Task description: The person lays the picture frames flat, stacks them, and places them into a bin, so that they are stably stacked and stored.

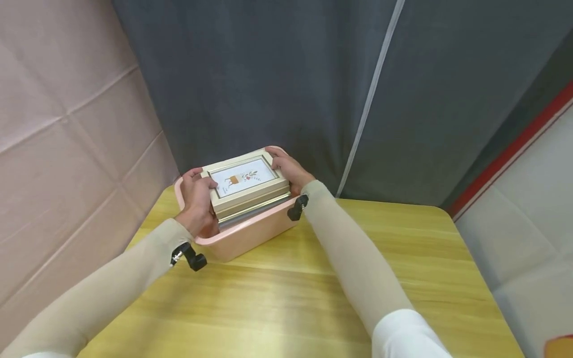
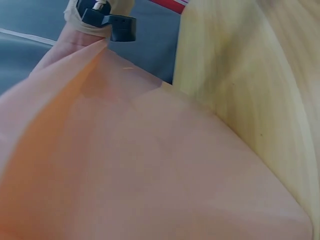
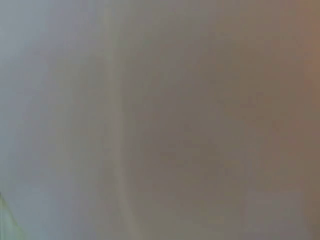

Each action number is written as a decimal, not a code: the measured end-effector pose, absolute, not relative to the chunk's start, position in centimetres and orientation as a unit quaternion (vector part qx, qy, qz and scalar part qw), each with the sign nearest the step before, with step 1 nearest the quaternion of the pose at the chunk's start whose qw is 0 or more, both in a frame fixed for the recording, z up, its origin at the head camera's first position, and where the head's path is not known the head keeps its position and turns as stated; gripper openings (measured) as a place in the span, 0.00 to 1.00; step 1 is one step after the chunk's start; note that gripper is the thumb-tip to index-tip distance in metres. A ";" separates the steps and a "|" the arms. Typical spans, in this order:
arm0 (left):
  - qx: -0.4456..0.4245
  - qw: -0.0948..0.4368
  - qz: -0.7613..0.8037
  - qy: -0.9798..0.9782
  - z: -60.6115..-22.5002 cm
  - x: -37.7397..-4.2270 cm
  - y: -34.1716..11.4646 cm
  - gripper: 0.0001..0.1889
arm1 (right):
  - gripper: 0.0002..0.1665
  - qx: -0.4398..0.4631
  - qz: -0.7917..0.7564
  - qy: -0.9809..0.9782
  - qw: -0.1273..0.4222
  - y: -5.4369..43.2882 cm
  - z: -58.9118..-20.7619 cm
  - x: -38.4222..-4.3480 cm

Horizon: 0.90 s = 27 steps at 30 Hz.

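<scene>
A cream picture frame [image 1: 246, 199] with a small animal-and-leaves print lies on top of a stack. Gold and grey edges of more frames [image 1: 255, 211] show beneath it. The stack sits within the mouth of a pink plastic bin [image 1: 250, 238], also large in the left wrist view as a pink wall [image 2: 150, 165]. My left hand [image 1: 197, 199] grips the stack's left end, thumb on the top frame. On the opposite end, my right hand [image 1: 288, 169] grips it with thumb and fingertips over the upper edge. The lower fingers are partly hidden inside the bin.
The bin stands at the back left of a yellow wood-grain table [image 1: 358, 258]. Behind it hangs a dark grey curtain [image 1: 268, 74], and a pale padded wall [image 1: 80, 149] rises on the left. The right wrist view is only a close blur.
</scene>
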<state>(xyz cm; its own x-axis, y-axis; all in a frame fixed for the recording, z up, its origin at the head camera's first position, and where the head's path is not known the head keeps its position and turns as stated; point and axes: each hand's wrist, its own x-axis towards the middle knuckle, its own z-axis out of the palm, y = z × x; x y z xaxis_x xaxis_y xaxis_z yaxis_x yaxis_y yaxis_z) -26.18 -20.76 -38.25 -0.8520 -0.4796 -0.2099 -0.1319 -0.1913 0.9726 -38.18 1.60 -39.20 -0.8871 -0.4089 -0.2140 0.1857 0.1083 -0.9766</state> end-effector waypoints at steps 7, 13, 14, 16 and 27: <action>0.255 0.119 -0.719 -0.635 -38.8 -25.4 -21.3 0.32 | 0.40 -0.075 -0.657 0.712 0.233 0.7 -39.8 -37.5; 0.260 0.124 -0.706 -0.648 -38.8 -25.3 -21.5 0.32 | 0.43 -0.077 -0.653 0.714 0.243 0.2 -39.4 -37.3; 0.260 0.124 -0.703 -0.651 -38.8 -25.4 -21.5 0.32 | 0.43 -0.080 -0.652 0.714 0.244 0.1 -39.3 -37.3; 0.259 0.112 -0.703 -0.653 -38.6 -25.4 -21.3 0.32 | 0.43 -0.083 -0.648 0.715 0.249 0.1 -39.2 -37.3; 0.250 0.051 -0.724 -0.641 -38.4 -25.2 -20.3 0.39 | 0.40 -0.086 -0.618 0.729 0.280 0.9 -38.7 -36.5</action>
<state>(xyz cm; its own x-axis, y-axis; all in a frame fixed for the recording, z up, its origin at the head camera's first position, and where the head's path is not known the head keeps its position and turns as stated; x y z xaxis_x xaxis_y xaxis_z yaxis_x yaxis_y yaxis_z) -25.20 -20.32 -38.37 -0.8702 -0.3935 -0.2965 -0.2470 -0.1722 0.9536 -36.45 0.86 -38.69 -0.8283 -0.4715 -0.3029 0.2219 0.2203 -0.9498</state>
